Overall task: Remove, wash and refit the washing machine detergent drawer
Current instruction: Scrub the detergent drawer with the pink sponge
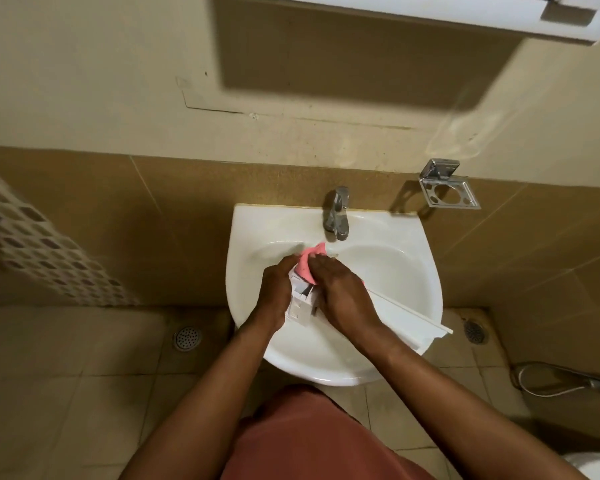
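Drawer (303, 300): white, held over the bowl of the sink (426, 258), compartments facing up. Its long front panel points toward the right and overhangs the near right rim.

Left hand (274, 289): grips the drawer's left side, fingers wrapped round the edge.

Right hand (340, 289): lies on top of the drawer, fingers curled on a pink cloth (309, 266) and pressing it against the far end of the compartments. The cloth bunches up between the two hands, just below the tap (336, 213). Whether water is running cannot be told.

Sink: white, wall-hung, with the chrome tap centred at its back edge.

Wall (84, 81): cream paint above, tan tile below. A chrome holder (447, 190) is fixed to the tile to the right of the tap. A white cabinet (430, 12) hangs overhead and casts a shadow on the paint.

Floor (84, 393): beige tile. One round drain (187, 338) sits left of the sink and a second drain (475, 331) sits right of it. A metal hose (561, 382) lies at far right.
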